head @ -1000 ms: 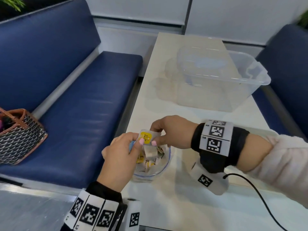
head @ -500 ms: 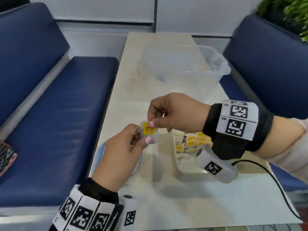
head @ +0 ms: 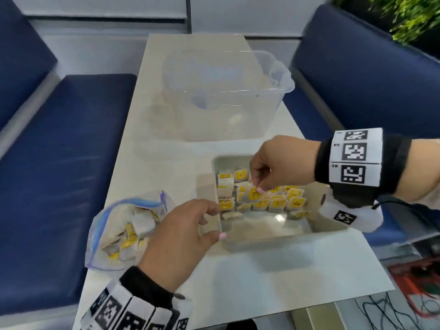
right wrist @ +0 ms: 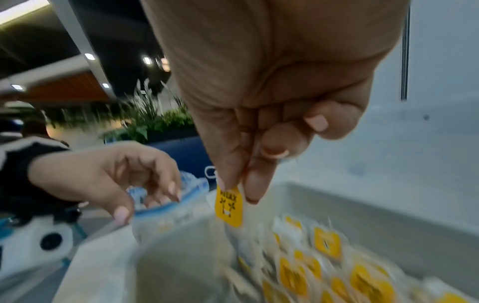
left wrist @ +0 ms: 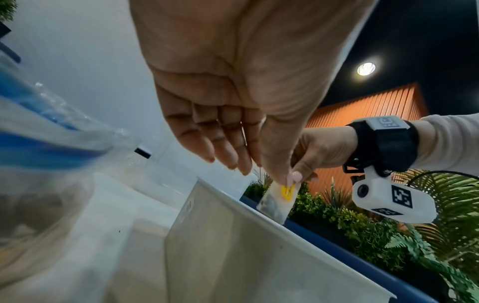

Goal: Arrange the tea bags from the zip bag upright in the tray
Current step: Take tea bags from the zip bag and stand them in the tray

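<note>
A white tray [head: 328, 225] on the table holds several tea bags [head: 276, 198] with yellow tags, most of them standing in rows at its far end. My right hand [head: 258, 189] pinches one tea bag [head: 253, 195] by its top edge and holds it upright just over those rows; the right wrist view shows the tea bag [right wrist: 229, 207] hanging from my thumb and forefinger [right wrist: 238, 190]. My left hand [head: 219, 221] hovers by the tray's left wall, fingers relaxed and holding nothing. The zip bag [head: 114, 225] lies open to the left with several tea bags inside.
A large clear plastic bin [head: 226, 96] stands on the table right behind the tray. Blue benches [head: 71, 163] flank the narrow table on both sides. Cables and a red object [head: 416, 287] lie on the floor at the lower right.
Both hands pinched the tea bag above the zip bag; now the left hand has let go and the right hand has carried it right, over the tray. The view swung right.
</note>
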A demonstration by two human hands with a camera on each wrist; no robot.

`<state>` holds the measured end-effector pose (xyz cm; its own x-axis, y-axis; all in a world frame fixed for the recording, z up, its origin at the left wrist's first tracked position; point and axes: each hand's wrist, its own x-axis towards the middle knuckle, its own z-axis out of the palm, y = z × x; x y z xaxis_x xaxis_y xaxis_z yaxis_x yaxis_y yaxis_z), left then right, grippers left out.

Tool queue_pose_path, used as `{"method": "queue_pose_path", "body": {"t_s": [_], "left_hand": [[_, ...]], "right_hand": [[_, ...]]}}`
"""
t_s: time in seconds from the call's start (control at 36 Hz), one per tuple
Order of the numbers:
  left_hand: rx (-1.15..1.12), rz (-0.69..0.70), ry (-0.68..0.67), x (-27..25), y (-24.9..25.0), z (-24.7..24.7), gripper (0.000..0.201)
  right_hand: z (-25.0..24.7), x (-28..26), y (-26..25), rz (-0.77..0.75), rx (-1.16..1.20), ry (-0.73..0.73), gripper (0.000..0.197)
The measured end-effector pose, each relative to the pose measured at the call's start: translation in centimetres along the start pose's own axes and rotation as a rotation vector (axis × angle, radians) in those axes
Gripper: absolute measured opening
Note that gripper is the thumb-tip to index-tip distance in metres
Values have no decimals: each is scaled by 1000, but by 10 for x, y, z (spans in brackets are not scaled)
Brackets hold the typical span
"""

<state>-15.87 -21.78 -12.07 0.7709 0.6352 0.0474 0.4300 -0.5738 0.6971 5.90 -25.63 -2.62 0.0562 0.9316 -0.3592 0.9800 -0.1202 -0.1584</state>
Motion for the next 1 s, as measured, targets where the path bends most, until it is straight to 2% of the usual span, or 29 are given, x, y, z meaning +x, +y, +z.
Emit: {"method": "queue_pose_path", "body": {"t_s": [0.17,0.36,0.56,0.83,1.0], "left_hand": [[-2,-4,-70,-7,-5,13,40],[-19,-33,-106,-10,-7,17,35],[-36,-46,-129,-7,-6,18,33],[-39,-50,-138,-7,-7,17,31],[-47,-59,-135,-7,-7,17,32]], "right_hand": [[31,18,13,37,-108,-198,1],[53,34,5,-18,-136,-342,9],[70,47,-14,-31,-195,-303,11],[77,63,-20,41,-262,-166,22],[77,65,-22,30,-318,-194,21]]}}
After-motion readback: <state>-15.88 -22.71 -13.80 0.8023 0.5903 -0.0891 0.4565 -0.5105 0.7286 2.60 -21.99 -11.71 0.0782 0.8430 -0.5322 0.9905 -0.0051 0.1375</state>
